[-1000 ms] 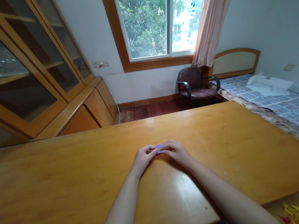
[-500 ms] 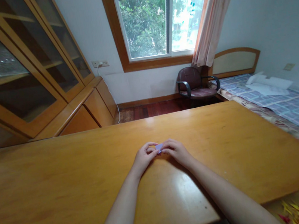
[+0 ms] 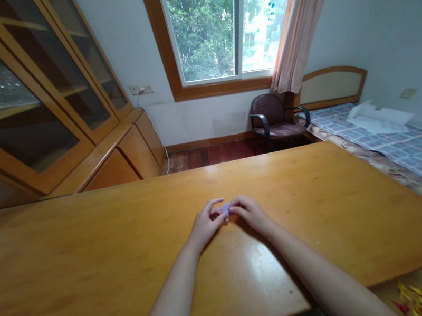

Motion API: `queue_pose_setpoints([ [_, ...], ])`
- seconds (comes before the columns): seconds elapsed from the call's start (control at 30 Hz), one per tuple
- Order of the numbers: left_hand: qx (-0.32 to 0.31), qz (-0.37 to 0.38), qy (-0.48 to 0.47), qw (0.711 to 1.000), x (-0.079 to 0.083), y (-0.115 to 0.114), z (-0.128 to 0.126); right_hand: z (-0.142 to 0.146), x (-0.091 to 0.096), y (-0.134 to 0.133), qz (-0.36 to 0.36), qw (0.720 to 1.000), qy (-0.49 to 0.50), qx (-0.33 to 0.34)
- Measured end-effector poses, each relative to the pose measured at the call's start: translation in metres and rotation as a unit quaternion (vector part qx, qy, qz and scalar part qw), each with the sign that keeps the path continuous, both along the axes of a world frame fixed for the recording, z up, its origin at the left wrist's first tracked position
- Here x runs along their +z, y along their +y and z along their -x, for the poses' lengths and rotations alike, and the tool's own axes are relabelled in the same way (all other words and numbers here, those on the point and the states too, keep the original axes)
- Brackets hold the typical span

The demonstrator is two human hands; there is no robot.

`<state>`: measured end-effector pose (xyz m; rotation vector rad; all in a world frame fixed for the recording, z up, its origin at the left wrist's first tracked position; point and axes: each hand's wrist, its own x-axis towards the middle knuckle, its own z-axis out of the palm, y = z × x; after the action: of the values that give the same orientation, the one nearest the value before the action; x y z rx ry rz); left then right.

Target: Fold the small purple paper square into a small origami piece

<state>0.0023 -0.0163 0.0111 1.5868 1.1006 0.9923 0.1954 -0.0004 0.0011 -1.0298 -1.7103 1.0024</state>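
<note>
A small piece of purple paper (image 3: 225,208) is held between my two hands, just above the middle of the wooden table (image 3: 91,262). My left hand (image 3: 208,222) pinches its left side between thumb and a curled finger, while the index finger reaches out over the top. On the other side, my right hand (image 3: 248,211) grips the paper's right edge with its fingertips. Part of the paper is covered by the fingers, so its exact folded form cannot be made out.
Yellow and red folded paper pieces (image 3: 417,299) lie on a lower surface at the bottom right. Beyond the table are a dark red armchair (image 3: 272,116) and a bed (image 3: 401,144). A glass-fronted cabinet (image 3: 37,100) stands at the left.
My left index finger has lifted away from the paper and straightened. The purple paper has shifted slightly and turned between the fingertips.
</note>
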Motion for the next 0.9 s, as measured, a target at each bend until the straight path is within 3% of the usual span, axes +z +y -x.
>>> queue_pose_setpoints([
  [0.33, 0.009, -0.047, 0.036, 0.998, 0.004, -0.002, 0.000, 0.000, 0.004, -0.004, -0.005, 1.000, -0.001, 0.002],
  [0.57, 0.014, -0.041, 0.025, 0.999, 0.004, -0.002, -0.001, 0.001, 0.008, -0.007, 0.004, 1.000, 0.006, 0.001],
  [0.9, 0.014, -0.029, 0.008, 0.999, 0.004, -0.001, 0.000, 0.001, 0.012, -0.008, -0.053, 0.999, 0.003, 0.011],
])
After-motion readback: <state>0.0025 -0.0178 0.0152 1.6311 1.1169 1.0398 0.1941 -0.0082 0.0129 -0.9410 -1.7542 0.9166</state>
